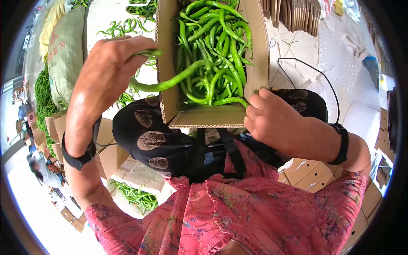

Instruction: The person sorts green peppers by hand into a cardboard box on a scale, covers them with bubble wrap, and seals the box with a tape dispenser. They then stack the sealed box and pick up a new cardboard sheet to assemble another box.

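An open cardboard box (169, 95) full of long green chili peppers (212, 51) stands before me, close to my knees. My left hand (111, 61) is beside the box's left wall, closed around green chili peppers. One long curved pepper (170, 83) reaches from its fingers over the left wall into the box; a shorter tip (151, 53) sticks out near the thumb. At the box's near right corner, my right hand (278, 121) has its fingers closed on the end of a green chili pepper (231, 101) lying along the near side.
Loose peppers (123, 27) lie on the white surface left of the box. A stuffed sack (66, 55) stands farther left. Folded cardboard (297, 15), a black cable (325, 76) and bubble wrap (346, 63) are at right. Another person (46, 172) is at far left.
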`<act>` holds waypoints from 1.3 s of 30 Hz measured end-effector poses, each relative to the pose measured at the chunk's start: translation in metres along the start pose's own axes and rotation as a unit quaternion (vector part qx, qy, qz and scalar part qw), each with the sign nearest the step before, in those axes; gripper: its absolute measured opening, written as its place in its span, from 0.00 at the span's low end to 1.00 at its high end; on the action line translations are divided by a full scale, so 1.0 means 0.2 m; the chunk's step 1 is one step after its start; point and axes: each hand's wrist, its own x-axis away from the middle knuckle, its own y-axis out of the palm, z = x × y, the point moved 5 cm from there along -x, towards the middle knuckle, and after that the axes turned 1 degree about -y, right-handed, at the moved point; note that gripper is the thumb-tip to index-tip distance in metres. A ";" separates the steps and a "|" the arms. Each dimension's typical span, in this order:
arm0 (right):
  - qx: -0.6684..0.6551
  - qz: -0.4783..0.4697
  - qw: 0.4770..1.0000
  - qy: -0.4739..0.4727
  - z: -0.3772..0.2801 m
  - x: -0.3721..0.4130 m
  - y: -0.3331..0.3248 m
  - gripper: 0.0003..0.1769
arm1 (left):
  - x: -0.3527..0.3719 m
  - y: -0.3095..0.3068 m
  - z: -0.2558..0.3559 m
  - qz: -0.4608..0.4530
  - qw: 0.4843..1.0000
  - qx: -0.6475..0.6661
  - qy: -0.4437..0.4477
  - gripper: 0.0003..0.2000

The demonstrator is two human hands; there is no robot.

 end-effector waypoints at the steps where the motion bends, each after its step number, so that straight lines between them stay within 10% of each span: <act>1: 0.039 0.027 0.999 -0.010 -0.01 0.01 -0.01 0.04 | 0.04 -0.03 -0.01 0.008 1.000 0.000 -0.023 0.13; 9: -0.174 0.137 0.975 0.023 0.28 0.01 -0.12 0.03 | 0.08 0.02 0.07 -0.049 0.979 0.170 -0.106 0.15; 11: -0.367 0.164 0.909 0.108 0.39 0.04 -0.20 0.02 | 0.07 0.06 0.11 -0.024 0.998 0.065 0.012 0.15; 15: -0.557 0.158 0.797 0.173 0.45 0.14 -0.21 0.07 | 0.13 -0.02 -0.11 0.043 0.960 0.211 -0.177 0.15; 18: -0.647 0.123 0.738 0.146 0.42 0.06 -0.09 0.06 | 0.14 0.00 -0.16 0.041 0.952 0.257 -0.161 0.15; 25: -0.287 0.019 0.948 0.132 0.47 -0.20 0.07 0.06 | 0.10 0.06 -0.05 -0.038 0.980 0.158 -0.112 0.14; 27: -0.028 0.207 0.975 0.071 0.46 -0.13 0.12 0.10 | 0.12 0.04 -0.04 -0.051 0.985 0.118 -0.111 0.14; 33: 0.004 0.304 0.952 0.021 0.42 -0.10 0.16 0.16 | 0.06 0.15 0.20 -0.048 0.998 0.030 0.022 0.14; 39: -0.085 0.030 0.994 0.060 0.34 -0.27 0.25 0.07 | -0.01 0.60 0.31 -0.122 0.979 -0.150 0.069 0.19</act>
